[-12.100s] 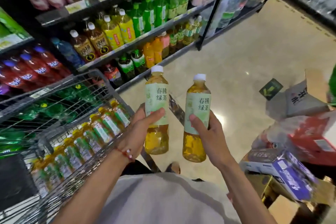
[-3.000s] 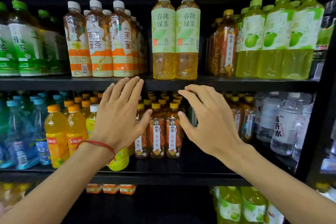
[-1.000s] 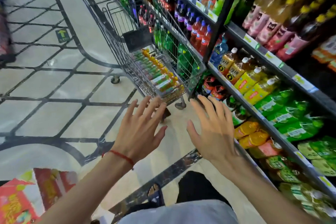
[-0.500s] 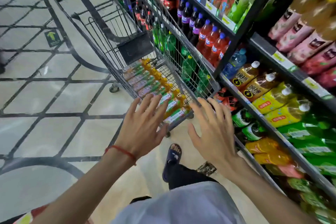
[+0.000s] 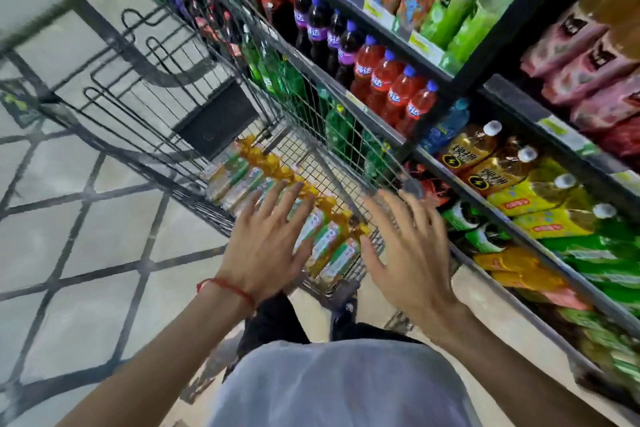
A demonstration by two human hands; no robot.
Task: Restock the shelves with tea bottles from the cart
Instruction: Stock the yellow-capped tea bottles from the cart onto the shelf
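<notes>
Supermarket aisle, drink shelves [image 5: 540, 111] at 3 o'clock. Emptied since shelving, left hand [image 5: 266, 250] and right hand [image 5: 408, 260] spread wide over tea bottles [image 5: 329, 243] in cart [image 5: 332, 121] at 12 o'clock; next pickup likely.

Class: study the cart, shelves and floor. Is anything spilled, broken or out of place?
Nothing stands out. The tea bottles lie in a neat row in the cart; the left hand and right hand hover open over them. The shelf bottles stand in rows, and the floor shows no spill. Blur hides fine damage.
</notes>
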